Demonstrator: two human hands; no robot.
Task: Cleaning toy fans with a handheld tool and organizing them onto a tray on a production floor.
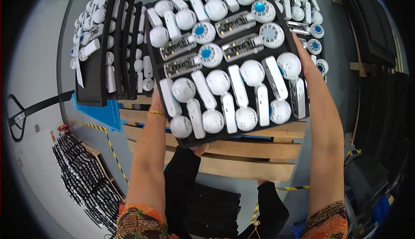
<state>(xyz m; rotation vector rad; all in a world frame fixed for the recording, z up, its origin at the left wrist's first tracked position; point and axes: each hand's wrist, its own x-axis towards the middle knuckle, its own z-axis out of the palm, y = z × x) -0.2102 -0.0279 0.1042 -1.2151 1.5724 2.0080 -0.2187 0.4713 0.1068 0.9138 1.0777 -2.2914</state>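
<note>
Black foam forms the tray (289, 44) I'm watching, its rows packed with white round-headed devices (253, 72), a few showing circuit boards and blue discs. Loading looks finished, I'd judge; the tray seems lifted and not yet set down. The left hand (158, 100) holds its left edge, the right hand (303, 55) its right, spread wide with the tray between them; I can't see the fingertips. It's tilted in front of the slatted wooden pallet (242, 152), other filled trays (93, 85) standing left.
</note>
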